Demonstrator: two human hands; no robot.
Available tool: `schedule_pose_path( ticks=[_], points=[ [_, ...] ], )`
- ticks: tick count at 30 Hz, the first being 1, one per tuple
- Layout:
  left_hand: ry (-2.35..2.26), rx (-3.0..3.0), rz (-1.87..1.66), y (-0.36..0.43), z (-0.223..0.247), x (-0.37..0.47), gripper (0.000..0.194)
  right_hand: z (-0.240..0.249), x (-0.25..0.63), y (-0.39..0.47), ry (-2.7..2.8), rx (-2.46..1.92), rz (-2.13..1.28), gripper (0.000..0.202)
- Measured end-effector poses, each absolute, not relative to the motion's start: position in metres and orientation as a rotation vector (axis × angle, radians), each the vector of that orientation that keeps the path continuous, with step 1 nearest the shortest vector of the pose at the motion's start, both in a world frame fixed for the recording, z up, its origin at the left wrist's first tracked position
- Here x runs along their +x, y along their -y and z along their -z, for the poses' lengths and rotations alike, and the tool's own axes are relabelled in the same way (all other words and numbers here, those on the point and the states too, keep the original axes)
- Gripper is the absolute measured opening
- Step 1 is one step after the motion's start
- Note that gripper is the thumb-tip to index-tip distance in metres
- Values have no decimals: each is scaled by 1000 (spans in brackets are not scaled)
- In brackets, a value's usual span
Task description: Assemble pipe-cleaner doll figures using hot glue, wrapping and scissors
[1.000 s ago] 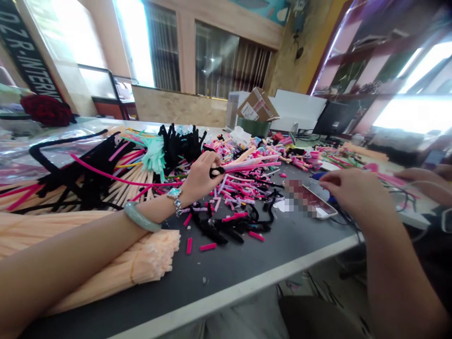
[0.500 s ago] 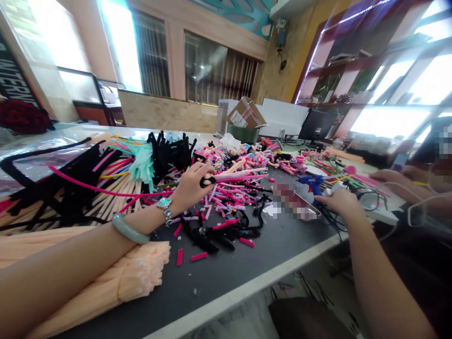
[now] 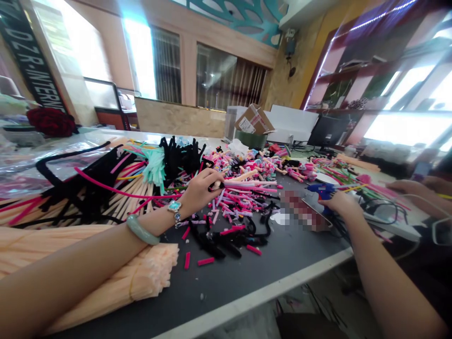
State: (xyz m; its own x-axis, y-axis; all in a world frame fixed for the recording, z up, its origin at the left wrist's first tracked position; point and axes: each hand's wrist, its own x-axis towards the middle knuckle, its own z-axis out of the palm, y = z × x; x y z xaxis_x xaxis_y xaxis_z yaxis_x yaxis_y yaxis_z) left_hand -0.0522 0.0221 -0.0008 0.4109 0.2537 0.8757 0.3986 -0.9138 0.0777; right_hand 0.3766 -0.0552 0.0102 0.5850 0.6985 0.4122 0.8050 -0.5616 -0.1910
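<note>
My left hand [image 3: 203, 187], wearing a watch and a pale green bangle, is closed in a pinch on a small black and beige pipe-cleaner piece [image 3: 216, 185]. Fingers hide part of that piece. It is held over a heap of pink, lilac and white cut pipe cleaners [image 3: 233, 205]. On the right, my right hand [image 3: 341, 203] is wrapped around the handle of a blue glue gun [image 3: 320, 188], whose handle is mostly covered. Just left of the gun lies a blurred-out rectangular object [image 3: 305, 209] on the dark tabletop.
Peach pipe-cleaner bundles [image 3: 148, 278] lie under my left forearm. Black pipe-cleaner lengths [image 3: 208, 242] and short pink pieces [image 3: 205, 261] are near the table's front edge [image 3: 254, 299]. Cables [image 3: 381, 207] run beside my right hand. Another person's hands [image 3: 413, 190] are at the far right.
The camera view has shifted, so the scene sits lower and further right. My right hand now wraps more closely around the glue gun. My left hand still pinches the small piece.
</note>
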Motion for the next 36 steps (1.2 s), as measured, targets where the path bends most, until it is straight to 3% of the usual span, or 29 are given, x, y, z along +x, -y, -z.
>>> schedule_pose_path(
  ticks=[8,17,23,30,36],
  points=[
    [343,-2557,1521,-25,0,-53,14,2,373,44,975,-2600,272,37],
    [234,-2528,1536,-23,-3,-54,14,-25,344,71,1187,-1974,571,21],
    [258,-2530,1583,-26,4,-52,13,-42,301,78,1122,-1728,75,21],
    [300,-2559,1640,-24,3,-53,14,-34,251,92,1284,-1380,-391,37],
    [218,-2577,1624,-22,2,-50,11,-20,225,105,1480,-1303,-605,42]
  ],
)
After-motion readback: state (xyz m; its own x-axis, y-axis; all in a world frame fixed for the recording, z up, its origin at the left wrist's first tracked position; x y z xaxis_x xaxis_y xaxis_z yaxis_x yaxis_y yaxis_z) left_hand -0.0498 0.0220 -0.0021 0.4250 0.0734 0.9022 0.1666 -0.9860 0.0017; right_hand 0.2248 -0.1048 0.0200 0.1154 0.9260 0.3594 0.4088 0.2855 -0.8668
